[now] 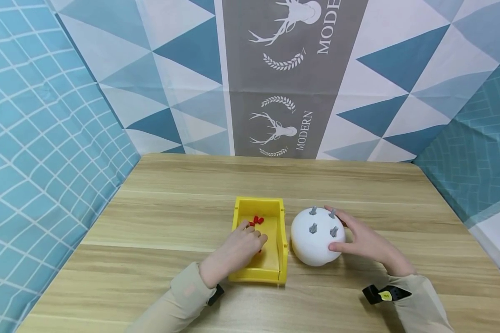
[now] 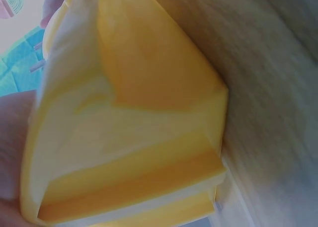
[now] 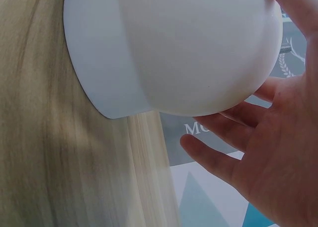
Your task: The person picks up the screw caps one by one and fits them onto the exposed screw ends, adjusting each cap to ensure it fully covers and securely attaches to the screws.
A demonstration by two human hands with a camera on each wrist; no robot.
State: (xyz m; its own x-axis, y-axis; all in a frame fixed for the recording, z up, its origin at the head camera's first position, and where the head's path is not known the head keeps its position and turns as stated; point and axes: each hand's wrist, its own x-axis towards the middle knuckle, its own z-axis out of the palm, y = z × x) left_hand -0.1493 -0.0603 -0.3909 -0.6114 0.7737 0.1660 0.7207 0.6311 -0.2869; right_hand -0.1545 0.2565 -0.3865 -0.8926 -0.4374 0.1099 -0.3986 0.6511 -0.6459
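Observation:
In the head view my left hand (image 1: 239, 245) reaches over the left wall of a yellow bin (image 1: 258, 276), its fingers bent down toward small red pieces (image 1: 260, 220). Whether it pinches one is hidden. The bin's outer wall (image 2: 124, 137) fills most of the left wrist view. Right of the bin stands a white rounded body (image 1: 312, 247) with several grey ribbed pegs (image 1: 313, 228) upright on its top. My right hand (image 1: 364, 238) holds its right side, thumb in front and fingers behind. The right wrist view has the fingers (image 3: 223, 130) spread along the smooth white surface.
Both things stand on a wood-grain table (image 1: 171, 217). A patterned cloth (image 1: 183, 69) with triangles and deer prints hangs at the back. Blue tiled cloth (image 1: 37, 138) lines the left side. Black straps with small devices (image 1: 386, 294) sit on the wrists.

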